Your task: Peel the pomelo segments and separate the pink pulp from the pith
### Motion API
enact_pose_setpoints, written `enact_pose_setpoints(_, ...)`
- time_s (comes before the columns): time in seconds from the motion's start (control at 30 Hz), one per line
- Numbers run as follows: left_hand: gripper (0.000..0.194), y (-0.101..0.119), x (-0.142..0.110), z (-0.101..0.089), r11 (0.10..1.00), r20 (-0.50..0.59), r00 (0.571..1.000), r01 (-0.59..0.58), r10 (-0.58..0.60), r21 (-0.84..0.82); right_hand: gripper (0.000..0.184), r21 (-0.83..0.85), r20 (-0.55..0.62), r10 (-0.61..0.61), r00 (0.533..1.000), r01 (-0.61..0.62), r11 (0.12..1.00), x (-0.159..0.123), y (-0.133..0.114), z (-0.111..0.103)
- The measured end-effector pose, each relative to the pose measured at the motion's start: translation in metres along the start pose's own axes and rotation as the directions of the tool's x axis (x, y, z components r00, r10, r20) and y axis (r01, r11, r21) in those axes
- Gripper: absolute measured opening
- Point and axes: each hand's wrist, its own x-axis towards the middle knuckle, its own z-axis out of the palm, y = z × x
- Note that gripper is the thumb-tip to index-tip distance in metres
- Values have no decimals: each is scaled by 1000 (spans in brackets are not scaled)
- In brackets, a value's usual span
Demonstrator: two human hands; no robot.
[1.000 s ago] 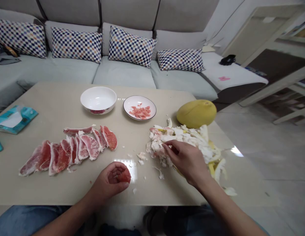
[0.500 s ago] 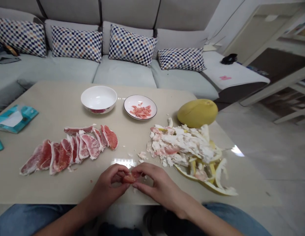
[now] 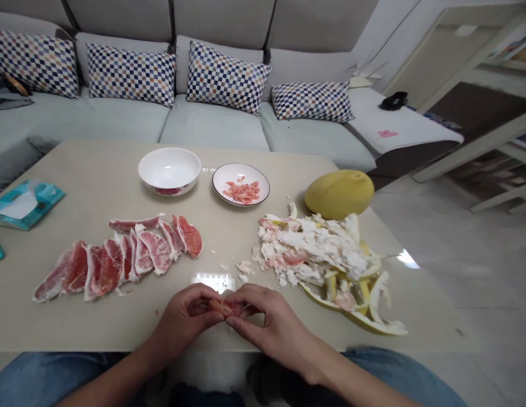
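Between my fingertips, low over the table's near edge, is a small piece of pink pomelo flesh (image 3: 222,307). My left hand (image 3: 188,316) pinches its left side, and my right hand (image 3: 263,316) grips its right side with thumb and fingers. Part of the piece is hidden by the fingers. To the left lies a row of red pomelo segments (image 3: 150,251), still in whitish skin. Beyond my hands, a white plate with a dark rim (image 3: 263,176) bears small pink flesh pieces (image 3: 243,192). Right of my hands is a heap of white pith and yellow peel (image 3: 313,249).
A white bowl (image 3: 169,164) stands at the back of the beige table (image 3: 88,198). One whole yellow pomelo (image 3: 339,194) sits at the back right. A teal tissue pack (image 3: 40,210) lies far left. Behind the table is a sofa (image 3: 212,121) with checked cushions.
The fingers have shifted slightly around the pomelo piece, and more of it shows between the hands. Bowl, plate, segments and peel stay where they were.
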Motion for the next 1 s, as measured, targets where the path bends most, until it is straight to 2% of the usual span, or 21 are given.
enact_pose_setpoints(0.17,21,1,1,-1,998,17,999,30,-29,-48,24,37,7,111,994,-111,993,2,-6,-3)
enact_pose_setpoints(0.23,22,2,2,-2,996,27,998,54,-52,-76,27,167,53,192,980,-198,966,4,-7,-6)
enact_pose_setpoints(0.33,25,5,2,-3,986,25,995,98,-95,-134,34,441,185,263,947,-319,839,7,-4,-11)
enact_pose_setpoints(0.43,26,8,1,-4,976,35,994,107,-102,-190,36,596,251,264,931,-363,716,9,1,-14)
enact_pose_setpoints(0.6,28,11,0,-4,969,49,994,103,-94,-223,34,705,298,262,918,-397,588,11,5,-15)
enact_pose_setpoints(0.8,28,11,0,-4,958,31,996,89,-83,-274,31,760,314,279,907,-417,499,10,7,-13)
enact_pose_setpoints(0.87,27,12,2,-5,950,2,996,84,-87,-300,31,738,277,292,916,-397,546,16,8,-18)
enact_pose_setpoints(0.93,26,14,3,-7,941,-40,993,96,-115,-326,33,593,121,287,950,-301,747,31,10,-31)
enact_pose_setpoints(1.0,28,17,5,-10,930,-74,988,104,-138,-351,36,301,-133,204,970,-157,941,58,14,-50)
